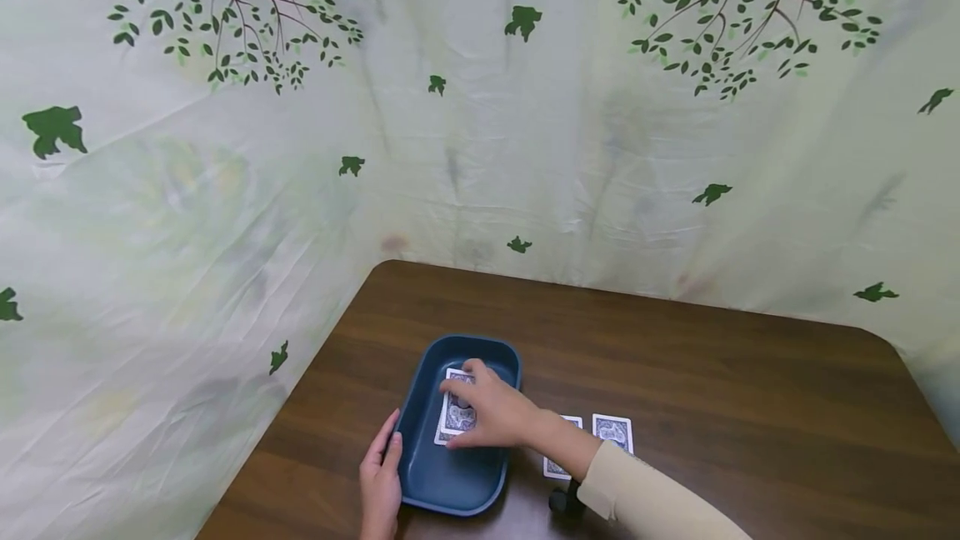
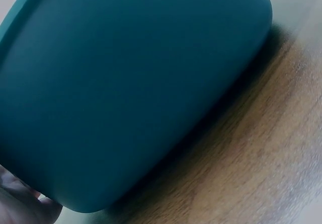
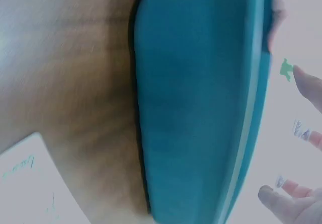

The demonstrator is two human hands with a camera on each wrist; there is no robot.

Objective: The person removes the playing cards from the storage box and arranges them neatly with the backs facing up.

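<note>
A blue rectangular tray (image 1: 453, 482) stands on the wooden table, and my left hand (image 1: 381, 477) grips its left rim. In the left wrist view the tray's outer wall (image 2: 136, 83) fills most of the picture, with part of the hand (image 2: 25, 201) at the lower left corner. My right hand (image 1: 498, 411) is over the tray, thumb and fingers spread about the edges of a blue-backed playing card (image 1: 457, 419). Another card (image 1: 442, 442) shows beneath it. In the right wrist view, patterned bits of the card (image 3: 301, 130) appear at the fingertips (image 3: 274, 196); its white parts are washed out.
Right of the tray, two more face-down cards lie on the table (image 1: 712, 382): one card (image 1: 555, 470) partly behind my right forearm, another card (image 1: 612, 430) beside it. A black object (image 1: 566, 500) shows under the right wrist. A leaf-patterned cloth (image 1: 480, 148) hangs behind the table.
</note>
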